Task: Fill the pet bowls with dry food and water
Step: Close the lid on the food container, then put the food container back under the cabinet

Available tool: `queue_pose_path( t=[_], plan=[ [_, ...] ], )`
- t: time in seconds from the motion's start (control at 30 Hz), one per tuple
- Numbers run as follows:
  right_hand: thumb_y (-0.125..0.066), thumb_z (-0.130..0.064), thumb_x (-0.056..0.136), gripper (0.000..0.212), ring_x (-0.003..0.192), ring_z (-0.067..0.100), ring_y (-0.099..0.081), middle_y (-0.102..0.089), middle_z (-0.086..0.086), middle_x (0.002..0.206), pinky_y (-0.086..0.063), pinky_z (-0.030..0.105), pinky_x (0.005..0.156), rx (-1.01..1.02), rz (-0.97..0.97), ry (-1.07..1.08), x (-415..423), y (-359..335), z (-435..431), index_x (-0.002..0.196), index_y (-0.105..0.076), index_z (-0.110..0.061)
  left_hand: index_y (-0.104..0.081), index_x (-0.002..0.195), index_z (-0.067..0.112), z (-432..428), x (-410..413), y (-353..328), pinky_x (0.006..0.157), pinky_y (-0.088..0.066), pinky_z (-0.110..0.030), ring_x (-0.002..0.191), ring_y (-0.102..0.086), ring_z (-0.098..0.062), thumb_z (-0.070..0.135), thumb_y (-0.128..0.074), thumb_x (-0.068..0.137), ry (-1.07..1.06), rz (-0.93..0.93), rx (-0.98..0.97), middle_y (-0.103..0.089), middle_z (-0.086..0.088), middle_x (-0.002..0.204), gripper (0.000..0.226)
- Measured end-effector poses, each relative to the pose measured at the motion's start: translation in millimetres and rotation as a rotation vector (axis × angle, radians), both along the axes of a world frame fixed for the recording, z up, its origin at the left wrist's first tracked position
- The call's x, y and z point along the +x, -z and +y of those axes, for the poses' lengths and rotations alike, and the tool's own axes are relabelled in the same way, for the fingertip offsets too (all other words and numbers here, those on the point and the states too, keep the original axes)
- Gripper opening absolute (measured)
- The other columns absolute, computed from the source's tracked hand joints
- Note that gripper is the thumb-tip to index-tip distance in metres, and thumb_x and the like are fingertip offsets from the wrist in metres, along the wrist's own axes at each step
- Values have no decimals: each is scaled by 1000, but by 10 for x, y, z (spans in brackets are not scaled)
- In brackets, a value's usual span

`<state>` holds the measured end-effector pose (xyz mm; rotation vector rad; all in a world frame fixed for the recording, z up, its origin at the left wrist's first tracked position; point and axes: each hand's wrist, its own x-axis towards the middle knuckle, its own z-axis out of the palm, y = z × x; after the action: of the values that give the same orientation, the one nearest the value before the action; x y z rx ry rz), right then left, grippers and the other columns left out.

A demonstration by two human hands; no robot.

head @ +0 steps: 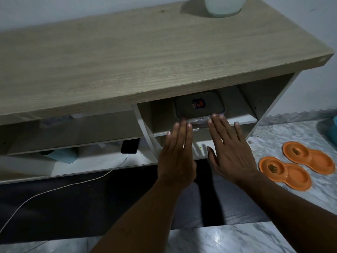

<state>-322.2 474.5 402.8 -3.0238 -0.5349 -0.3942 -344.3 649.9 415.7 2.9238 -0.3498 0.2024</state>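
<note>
We see the near orange bowl (286, 173) and the far orange bowl (309, 157), both twin-cupped, side by side on the floor (273, 136), a little kibble (272, 168) in each. A lidded plastic box (199, 108) lies flat on a shelf (244, 121).

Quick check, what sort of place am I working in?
Probably a room in a home: a wooden shelf unit against the wall, two orange double pet bowls on marble-patterned floor, and a plugged-in phone.

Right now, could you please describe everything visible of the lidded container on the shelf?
The container is flat and rectangular with rounded corners: a grey lid bearing a blue and orange sticker, and a clear plastic front edge. It lies on the upper shelf of the right compartment. Fingertips of the left hand and right hand touch its front edge.
</note>
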Motion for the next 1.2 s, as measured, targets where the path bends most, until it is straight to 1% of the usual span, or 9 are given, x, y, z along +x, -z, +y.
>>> queue_pose_path(
  t=[0.2, 0.37, 0.47, 0.6, 0.73, 0.87, 0.97, 1.1, 1.2],
  plan=[
    [-36, -40, 95, 73, 154, 29, -17, -23, 16, 164, -18, 57, 122, -8, 16, 1, 114, -32, 0, 156, -26, -3, -8, 156, 9, -6, 74, -31, 122, -6, -41, 151, -5, -28, 18, -64, 75, 4, -9, 13, -9, -12, 164, 99],
    [-40, -40, 96, 72, 155, 28, -13, -19, 13, 166, -15, 58, 122, -14, 11, -23, 25, -175, -51, 158, -23, -7, -7, 156, 11, 16, -33, -144, 122, -9, -43, 152, 3, -27, 16, -63, 74, 31, 4, 20, -2, -11, 165, 100],
    [-42, -38, 96, 71, 155, 26, -13, -17, 11, 167, -18, 56, 122, 21, 32, -35, -144, -437, -80, 158, -24, -9, -7, 156, 10, 18, -174, -415, 122, -12, -45, 152, 5, -27, 15, -58, 75, 39, 29, 26, 3, -11, 165, 96],
    [-43, -38, 96, 69, 153, 27, -22, -25, 10, 165, -23, 53, 121, 74, 89, -35, -542, -1060, -111, 157, -27, -9, -7, 156, 8, -18, -539, -1063, 122, -9, -45, 152, 4, -30, 24, -54, 78, 35, 61, 51, 3, -13, 164, 93],
    [-44, -39, 97, 65, 149, 25, -32, -37, 7, 160, -30, 47, 119, 135, 125, -62, -1026, -1865, -141, 155, -32, -13, 1, 156, 10, -68, -985, -1899, 123, -7, -47, 151, 9, -29, 32, -48, 87, 45, 127, 49, 8, -12, 164, 88],
    [-54, -33, 95, 54, 131, 27, -51, -54, 9, 144, -44, 41, 104, 209, 156, -55, -1327, -2702, -207, 145, -47, -13, 8, 156, 15, -100, -1226, -2729, 123, -4, -44, 151, 13, -25, 37, -43, 96, 29, 177, 19, 12, -7, 164, 82],
    [-56, -32, 95, 47, 118, 29, -57, -59, 7, 134, -49, 42, 93, 287, 152, -12, -1371, -3313, -265, 139, -52, -15, 5, 156, 17, -98, -1236, -3292, 123, -7, -42, 152, 4, -25, 38, -45, 95, 21, 151, -8, 3, -6, 165, 82],
    [-53, -37, 98, 47, 126, 23, -54, -54, 2, 142, -46, 39, 101, 421, 167, 68, -1188, -3974, -361, 142, -49, -20, 2, 156, 19, -69, -992, -3909, 123, -12, -42, 152, -3, -25, 41, -47, 95, -23, 133, -34, -3, -6, 165, 81],
    [-54, -37, 99, 46, 127, 20, -55, -56, 3, 142, -46, 37, 104, 545, 169, 102, -942, -4326, -411, 141, -50, -18, -3, 156, 20, -60, -721, -4221, 122, -16, -42, 151, -8, -25, 43, -48, 93, -44, 98, -76, -8, -6, 164, 81]
  ],
)
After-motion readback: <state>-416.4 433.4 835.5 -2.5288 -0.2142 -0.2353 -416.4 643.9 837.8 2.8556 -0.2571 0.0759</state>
